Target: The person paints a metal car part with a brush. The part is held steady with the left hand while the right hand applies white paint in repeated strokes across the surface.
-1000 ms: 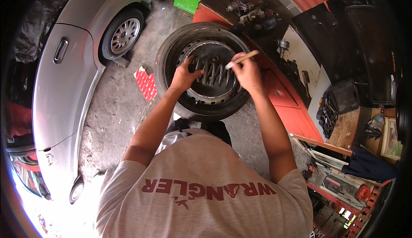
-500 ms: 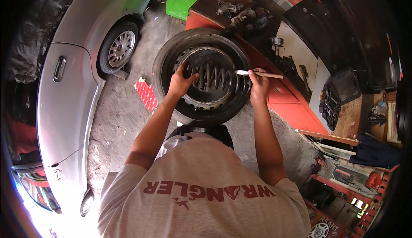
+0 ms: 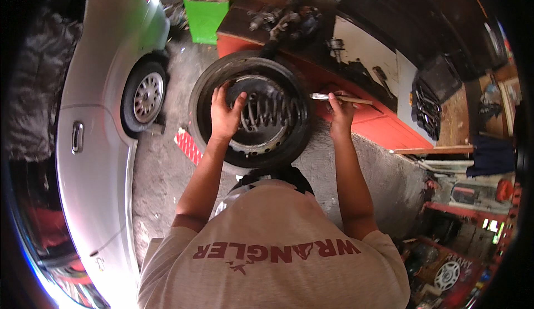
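Observation:
A black coil spring lies on its side across the middle of a wheel with a tire in front of me. At the spring's left end is my left hand, its fingers and thumb spread apart over the wheel. Whether its fingertips touch the rim, I cannot tell. To the right of the tire, my right hand grips a paintbrush by its wooden handle. The brush's pale bristle end points left toward the spring, apart from it.
A silver car stands along the left side. Past the tire runs a red workbench bearing greasy metal parts. A green bin is at the far end, and a red-and-white box lies on the floor.
My left hand has opened wider and come off the spring's end. My right hand has drawn the paintbrush away from the spring. The whole view has shifted.

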The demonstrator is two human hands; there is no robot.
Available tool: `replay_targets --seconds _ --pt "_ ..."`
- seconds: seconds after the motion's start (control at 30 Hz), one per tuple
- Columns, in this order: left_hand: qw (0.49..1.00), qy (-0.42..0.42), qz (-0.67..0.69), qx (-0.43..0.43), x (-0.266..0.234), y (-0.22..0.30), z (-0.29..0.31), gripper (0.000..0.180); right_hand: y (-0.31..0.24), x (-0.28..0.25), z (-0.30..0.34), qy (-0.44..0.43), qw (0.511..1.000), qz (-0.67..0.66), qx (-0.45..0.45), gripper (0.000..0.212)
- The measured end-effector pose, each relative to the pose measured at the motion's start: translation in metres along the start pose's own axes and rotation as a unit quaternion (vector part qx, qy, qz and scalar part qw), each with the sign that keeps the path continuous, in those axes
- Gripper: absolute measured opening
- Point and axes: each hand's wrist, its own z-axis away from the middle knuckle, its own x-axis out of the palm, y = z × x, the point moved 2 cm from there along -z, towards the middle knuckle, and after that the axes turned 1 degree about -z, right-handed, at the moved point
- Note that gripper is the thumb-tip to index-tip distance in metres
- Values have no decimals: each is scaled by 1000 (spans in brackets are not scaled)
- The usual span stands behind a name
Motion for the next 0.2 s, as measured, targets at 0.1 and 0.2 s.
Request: replay_targets --seconds 0.1,0.2 --pt "995 -70 42 49 40 27 -16 46 -6 -24 -4 41 998 -37 -9 22" --pt "990 -126 68 20 91 33 -19 47 -2 -66 -10 101 993 -56 32 30"
